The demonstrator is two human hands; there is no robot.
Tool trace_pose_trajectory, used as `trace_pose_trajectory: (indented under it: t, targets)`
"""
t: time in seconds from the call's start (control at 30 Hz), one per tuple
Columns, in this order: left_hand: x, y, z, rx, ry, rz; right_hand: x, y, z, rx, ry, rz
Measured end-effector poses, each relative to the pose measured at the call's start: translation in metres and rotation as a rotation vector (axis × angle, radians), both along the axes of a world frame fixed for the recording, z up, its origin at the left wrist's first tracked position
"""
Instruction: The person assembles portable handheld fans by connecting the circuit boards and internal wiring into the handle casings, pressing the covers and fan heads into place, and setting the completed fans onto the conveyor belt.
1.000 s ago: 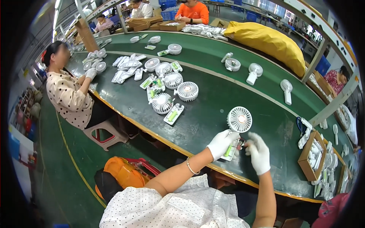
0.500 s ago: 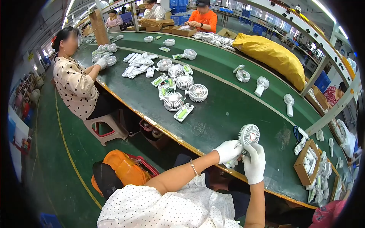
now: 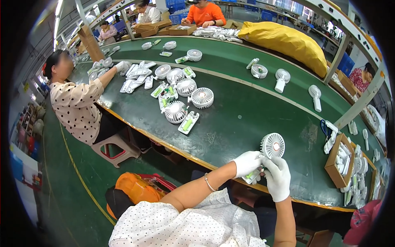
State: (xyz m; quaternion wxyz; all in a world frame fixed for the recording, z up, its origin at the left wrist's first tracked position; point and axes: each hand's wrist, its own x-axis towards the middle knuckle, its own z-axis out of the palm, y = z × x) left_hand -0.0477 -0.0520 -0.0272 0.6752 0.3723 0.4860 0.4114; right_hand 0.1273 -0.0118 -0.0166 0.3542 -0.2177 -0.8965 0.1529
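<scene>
Close to the table's near edge, a white handheld fan (image 3: 273, 145) is between my two white-gloved hands, its round head pointing up. The fingers of my left hand (image 3: 247, 164) are closed at the neck below the head. My right hand (image 3: 277, 178) is closed around the handle side, thumb and fingertips meeting the left ones. Below the fingers shows an opened handle part with a green battery (image 3: 250, 177). My fingers hide most of the joint, so small parts there cannot be made out.
Left of my hands lie several fan heads (image 3: 202, 98) with opened handles, and a pile of white handle shells (image 3: 137, 75). A brown box (image 3: 340, 161) of white parts and blue-handled scissors (image 3: 325, 129) are to the right. Finished-looking fans (image 3: 315, 98) lie on the green belt. A co-worker (image 3: 76, 94) sits left.
My view has shifted slightly. The fan's head has tilted a little between my hands, which stay closed on it. The co-worker's gloved hand has moved from the fan heads to the white shells.
</scene>
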Motion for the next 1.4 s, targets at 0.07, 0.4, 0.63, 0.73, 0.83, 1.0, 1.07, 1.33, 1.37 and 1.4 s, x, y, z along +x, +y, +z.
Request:
trace_pose_trajectory:
  t: [0.07,0.4,0.63,0.73,0.83,1.0,1.07,1.33,1.37,1.4]
  targets:
    - [0.005,0.004,-0.005,-0.017,-0.047,0.011,0.004,0.001,-0.004,-0.029,0.064,-0.032]
    - [0.004,0.009,-0.006,-0.019,0.026,-0.015,0.010,0.009,0.018,-0.188,-0.071,0.174]
    - [0.000,0.011,0.008,-0.054,-0.013,-0.051,0.012,0.005,0.016,-0.229,-0.165,0.175]
    - [-0.003,0.011,-0.006,-0.122,-0.063,0.011,0.011,0.005,0.022,-0.178,-0.347,0.166]
    - [0.000,0.014,-0.023,0.126,0.148,0.041,0.014,0.009,0.013,-0.066,-0.309,0.201]
    - [0.003,0.011,-0.007,-0.014,-0.029,0.061,0.014,0.009,0.015,-0.088,-0.214,0.176]
    - [0.003,0.013,-0.012,0.000,-0.041,0.070,0.015,0.012,0.010,-0.128,-0.192,0.192]
    - [0.004,0.011,-0.010,-0.011,-0.109,0.103,0.007,0.013,-0.013,-0.146,0.031,0.091]
    - [0.006,0.010,-0.009,0.020,-0.099,0.121,0.007,0.015,-0.016,-0.159,0.076,0.060]
    - [0.006,0.010,-0.009,0.029,-0.097,0.129,0.007,0.018,-0.023,-0.175,0.075,0.042]
